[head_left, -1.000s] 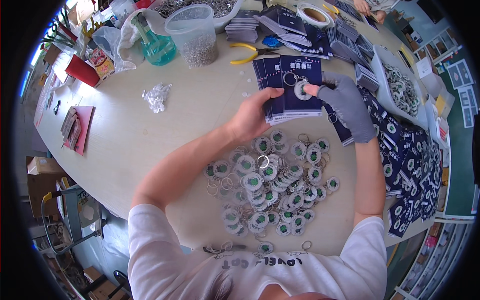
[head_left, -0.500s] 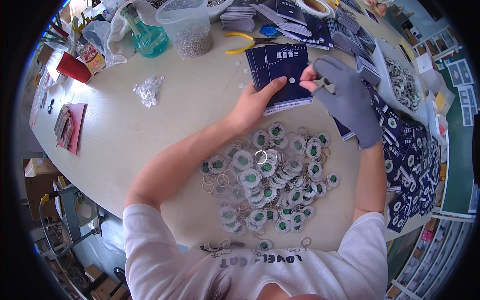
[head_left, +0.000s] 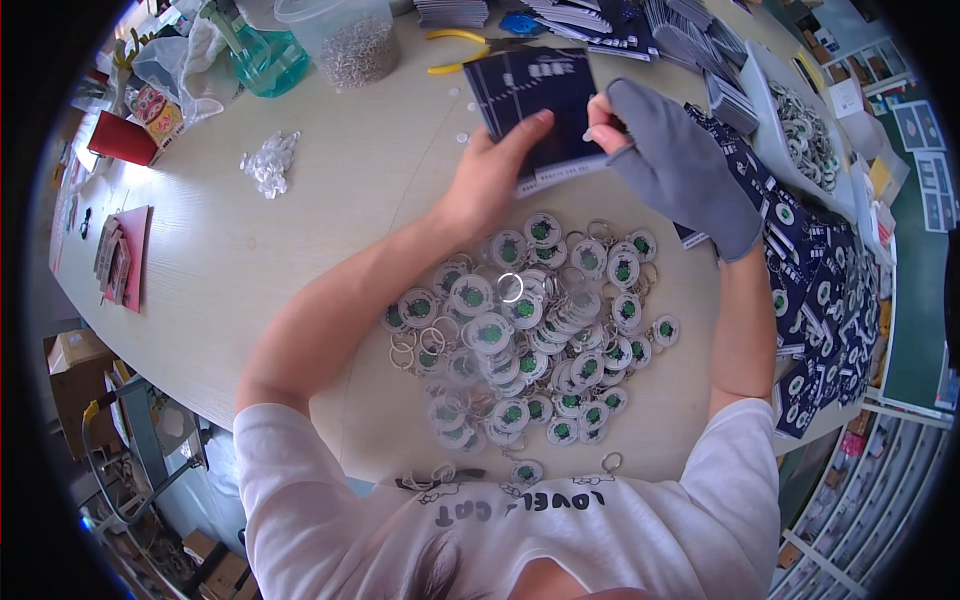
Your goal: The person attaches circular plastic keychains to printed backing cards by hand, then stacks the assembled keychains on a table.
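Near the far middle of the table, my left hand (head_left: 482, 178) grips a few fanned dark blue printed cards (head_left: 560, 95), thumb across their front. My right hand (head_left: 680, 165), in a grey glove with bare fingertips, is pinched at the cards' right edge. A small whitish spot shows at those fingertips; whether it is a sticker or a nail I cannot tell. Below both hands lies a heap of round clear keychains (head_left: 490, 333) with green centres and metal rings. Several small white dots (head_left: 462, 137) lie on the table beside the cards.
Yellow-handled pliers (head_left: 455, 68), a tub of metal rings (head_left: 355, 55) and a green spray bottle (head_left: 268, 65) stand at the back. Clear plastic bits (head_left: 270, 163) lie left. At right are a white bin (head_left: 757, 85) of metal rings and a heap of cards with keychains (head_left: 825, 300).
The cards have tilted in my left hand. My right fingers have come to the cards' edge, and the white dot on the front card no longer shows. The whole view has shifted slightly.
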A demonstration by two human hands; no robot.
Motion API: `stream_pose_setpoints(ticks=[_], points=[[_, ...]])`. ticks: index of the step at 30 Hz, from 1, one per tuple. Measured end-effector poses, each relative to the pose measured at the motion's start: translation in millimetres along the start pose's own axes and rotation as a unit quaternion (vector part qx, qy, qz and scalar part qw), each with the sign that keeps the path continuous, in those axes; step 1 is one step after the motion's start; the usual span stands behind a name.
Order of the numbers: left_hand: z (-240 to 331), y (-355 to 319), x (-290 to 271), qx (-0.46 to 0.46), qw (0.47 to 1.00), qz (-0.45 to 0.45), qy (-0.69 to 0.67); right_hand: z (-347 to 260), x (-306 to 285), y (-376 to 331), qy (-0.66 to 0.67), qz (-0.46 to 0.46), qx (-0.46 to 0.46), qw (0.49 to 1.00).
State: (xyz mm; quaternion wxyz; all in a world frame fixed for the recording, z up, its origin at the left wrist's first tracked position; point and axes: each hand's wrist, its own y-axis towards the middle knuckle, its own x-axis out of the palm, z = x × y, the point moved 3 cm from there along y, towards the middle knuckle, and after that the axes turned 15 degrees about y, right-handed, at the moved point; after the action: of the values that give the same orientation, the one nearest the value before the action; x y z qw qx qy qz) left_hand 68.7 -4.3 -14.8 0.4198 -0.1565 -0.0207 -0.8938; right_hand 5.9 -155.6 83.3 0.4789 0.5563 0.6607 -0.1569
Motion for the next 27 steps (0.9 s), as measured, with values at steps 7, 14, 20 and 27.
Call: stream_pose_setpoints(ticks=[7,14,20,27], points=[[6,7,-14,0.006,0.973,0.198,-0.117,39,-9,-50,0.031,-0.103,0.042,0.993],[9,5,-21,-0.011,0.976,0.177,-0.126,-24,-3,-54,0.009,-0.252,0.103,0.962],[14,0,-9,-0.015,0.986,0.082,-0.145,-27,-7,-64,0.133,-0.23,0.084,0.961],[9,1,-6,-0.032,0.988,0.034,-0.148,-30,-53,-33,0.242,-0.096,0.208,0.943]])
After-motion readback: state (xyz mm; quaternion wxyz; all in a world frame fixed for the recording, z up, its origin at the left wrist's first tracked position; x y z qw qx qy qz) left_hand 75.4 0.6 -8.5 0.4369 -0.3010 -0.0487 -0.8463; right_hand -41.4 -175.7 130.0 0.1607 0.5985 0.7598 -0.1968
